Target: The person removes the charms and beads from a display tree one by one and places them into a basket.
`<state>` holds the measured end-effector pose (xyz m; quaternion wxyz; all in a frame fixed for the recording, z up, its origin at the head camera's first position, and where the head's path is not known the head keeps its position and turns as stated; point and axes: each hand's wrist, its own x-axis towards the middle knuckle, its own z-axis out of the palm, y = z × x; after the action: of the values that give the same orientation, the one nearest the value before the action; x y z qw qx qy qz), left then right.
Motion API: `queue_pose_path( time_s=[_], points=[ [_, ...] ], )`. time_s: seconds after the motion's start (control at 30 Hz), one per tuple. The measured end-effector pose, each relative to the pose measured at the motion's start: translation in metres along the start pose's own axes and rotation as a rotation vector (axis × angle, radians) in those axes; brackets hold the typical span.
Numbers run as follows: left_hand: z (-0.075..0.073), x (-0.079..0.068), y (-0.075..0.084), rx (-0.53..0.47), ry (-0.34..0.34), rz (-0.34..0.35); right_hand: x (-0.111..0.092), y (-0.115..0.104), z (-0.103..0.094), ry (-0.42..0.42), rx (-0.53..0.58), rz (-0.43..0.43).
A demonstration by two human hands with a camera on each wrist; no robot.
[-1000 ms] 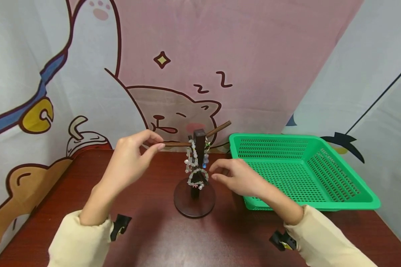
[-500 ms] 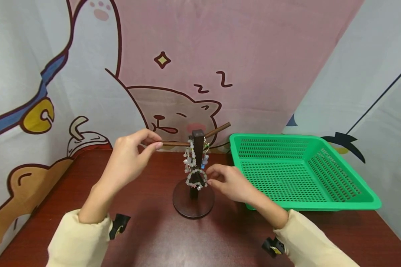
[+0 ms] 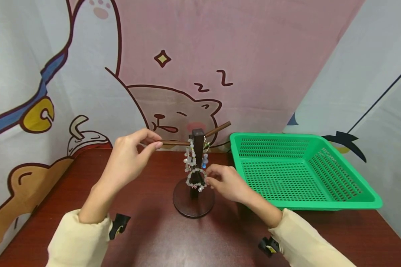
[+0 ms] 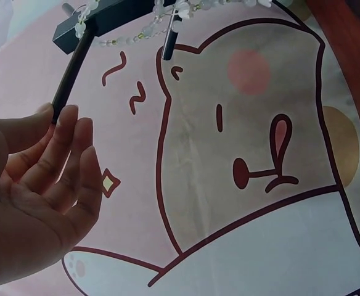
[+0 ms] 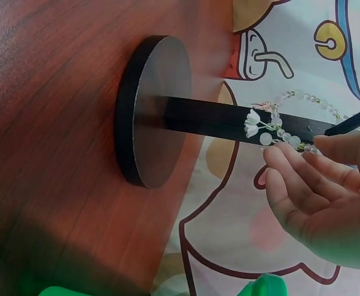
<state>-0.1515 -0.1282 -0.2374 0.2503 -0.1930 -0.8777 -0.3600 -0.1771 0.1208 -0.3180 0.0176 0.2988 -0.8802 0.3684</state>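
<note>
L hand (image 3: 128,159), mid-left of head view, had thumb & fingertip pinching the tip of a brown peg (image 3: 175,142) on the bracelet stand (image 3: 194,204). R hand (image 3: 228,183), just R of centre, pinched the edge of a beaded bracelet (image 3: 188,181) low on the stand's front. R-wrist cam showed its white flower charms (image 5: 253,117), too small in head view; L-wrist cam showed L hand's lower fingers, mostly hidden there.

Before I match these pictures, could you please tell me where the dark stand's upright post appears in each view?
Head: the upright post stands near centre, between the left hand and right hand.
Left wrist: at the upper left, slanting out through the top edge.
Right wrist: appearing sideways, running right from the round base.
Shared landmark: the pink cheek of the printed bear.
</note>
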Motion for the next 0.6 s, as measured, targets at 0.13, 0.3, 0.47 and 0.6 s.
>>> queue_pose_path(
  time_s=[0.13, 0.3, 0.47, 0.6],
  points=[
    [-0.0001, 0.0000, -0.0006, -0.003, 0.005, 0.006, 0.0004, 0.0000, 0.0001, -0.002, 0.007, -0.012],
    [-0.0001, -0.0002, -0.0011, -0.011, 0.004, 0.001, 0.0001, -0.0006, -0.0010, -0.002, 0.013, -0.026],
    [-0.0001, -0.0005, -0.0013, -0.017, -0.002, -0.010, -0.0014, -0.0032, -0.0040, 0.004, 0.025, -0.053],
    [-0.0003, -0.0009, -0.0013, -0.017, -0.003, -0.011, -0.0034, -0.0070, -0.0080, 0.000, 0.031, -0.066]
  ],
)
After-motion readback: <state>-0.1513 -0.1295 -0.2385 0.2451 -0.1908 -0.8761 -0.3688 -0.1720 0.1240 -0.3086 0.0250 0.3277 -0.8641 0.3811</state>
